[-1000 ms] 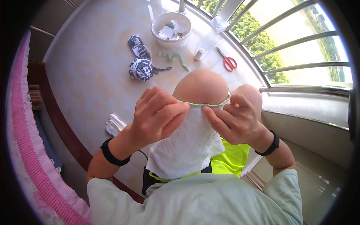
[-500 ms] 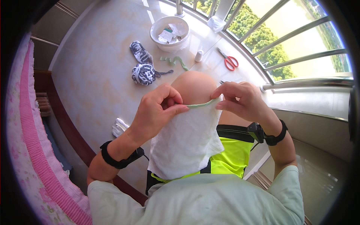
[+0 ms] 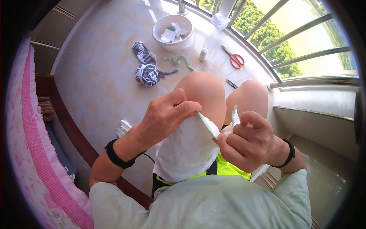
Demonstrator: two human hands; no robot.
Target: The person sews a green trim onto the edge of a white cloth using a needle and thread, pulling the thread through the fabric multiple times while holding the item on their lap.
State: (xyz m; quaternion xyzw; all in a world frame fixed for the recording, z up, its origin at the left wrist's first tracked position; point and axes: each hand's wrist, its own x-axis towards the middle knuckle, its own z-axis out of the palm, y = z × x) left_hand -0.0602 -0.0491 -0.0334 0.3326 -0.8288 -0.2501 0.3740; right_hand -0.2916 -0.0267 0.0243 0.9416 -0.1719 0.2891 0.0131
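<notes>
My left hand point(image 3: 164, 118) pinches the green-trimmed top edge of a white cloth point(image 3: 183, 152) lying over my lap and leg. Lower and to the right, my right hand point(image 3: 246, 147) is closed on the same edge. Between my fingers the green binding point(image 3: 206, 123) runs diagonally, and a folded corner stands up above my right hand. On the floor beyond my knees are a loose green strip point(image 3: 185, 62), a white thread spool point(image 3: 203, 54), red-handled scissors point(image 3: 236, 61) and small dark snips or pliers point(image 3: 230, 83).
A white bowl point(image 3: 158, 30) with scraps, grey-and-white yarn point(image 3: 146, 74) and a white plastic bag point(image 3: 220, 21) sit on the tiled floor. A white item point(image 3: 123, 128) lies left of my leg. Metal window railings point(image 3: 289, 61) curve at right; pink floral bedding point(image 3: 49, 160) lines the left.
My right hand has moved down and to the right, pulling the edge into a slant with a raised corner. My left hand has shifted slightly rightward. The small dark snips have come into view.
</notes>
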